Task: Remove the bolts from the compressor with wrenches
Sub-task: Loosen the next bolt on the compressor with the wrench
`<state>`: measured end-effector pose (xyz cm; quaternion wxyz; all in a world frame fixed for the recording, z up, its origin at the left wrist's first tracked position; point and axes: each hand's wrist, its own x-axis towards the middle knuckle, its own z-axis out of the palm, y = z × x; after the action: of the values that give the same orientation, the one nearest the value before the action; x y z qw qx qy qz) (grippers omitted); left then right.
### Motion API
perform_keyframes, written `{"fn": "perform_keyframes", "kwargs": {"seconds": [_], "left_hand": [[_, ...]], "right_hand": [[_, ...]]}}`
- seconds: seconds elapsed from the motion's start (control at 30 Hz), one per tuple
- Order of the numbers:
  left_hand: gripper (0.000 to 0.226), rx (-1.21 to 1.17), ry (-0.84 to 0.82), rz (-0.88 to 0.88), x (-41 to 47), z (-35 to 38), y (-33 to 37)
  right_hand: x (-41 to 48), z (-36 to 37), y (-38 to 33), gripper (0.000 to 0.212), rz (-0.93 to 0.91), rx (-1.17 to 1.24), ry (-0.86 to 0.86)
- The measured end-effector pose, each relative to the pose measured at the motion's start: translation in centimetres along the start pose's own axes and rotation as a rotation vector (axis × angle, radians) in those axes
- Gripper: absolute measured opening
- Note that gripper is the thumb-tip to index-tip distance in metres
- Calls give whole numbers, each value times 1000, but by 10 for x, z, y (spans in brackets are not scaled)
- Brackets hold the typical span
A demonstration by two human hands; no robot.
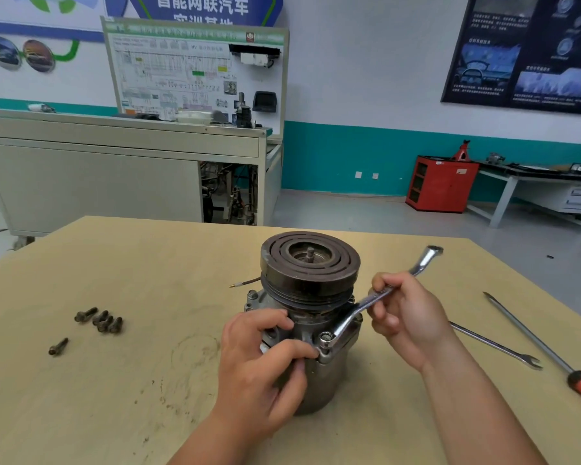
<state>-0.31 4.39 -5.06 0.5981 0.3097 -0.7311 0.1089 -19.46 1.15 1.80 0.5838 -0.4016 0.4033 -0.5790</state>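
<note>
Head view: steadied the compressor point(311, 263), upright mid-table point(148, 263), with the left hand point(265, 360) curled round its body. Gripped a wrench point(349, 317) in the right hand point(406, 317), lower end seated on a flange bolt point(326, 337). Saw loose bolts point(103, 320) well left; spare wrench point(497, 347) and screwdriver point(534, 333) right.

The one camera rides on my head, facing forward and tilted down over the wooden table point(114, 397). It sits close: my left hand point(259, 370) and right hand point(410, 320) fill the lower middle, forearms running off the bottom edge. The wide lens (it takes in much of the room) also catches the workshop wall point(366, 78) and grey floor point(349, 209) beyond.
</note>
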Motion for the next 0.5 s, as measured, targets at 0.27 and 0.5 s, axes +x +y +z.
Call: {"fn": "perform_keyframes", "kwargs": {"seconds": [0.27, 0.5], "left_hand": [[17, -4, -3, -1, 0, 0, -1], [17, -8, -9, -13, -1, 0, -1]], "right_hand": [[-62, -12, 26, 25, -171, 472, 176], [-115, 23, 43, 56, -320, 276, 278]]}}
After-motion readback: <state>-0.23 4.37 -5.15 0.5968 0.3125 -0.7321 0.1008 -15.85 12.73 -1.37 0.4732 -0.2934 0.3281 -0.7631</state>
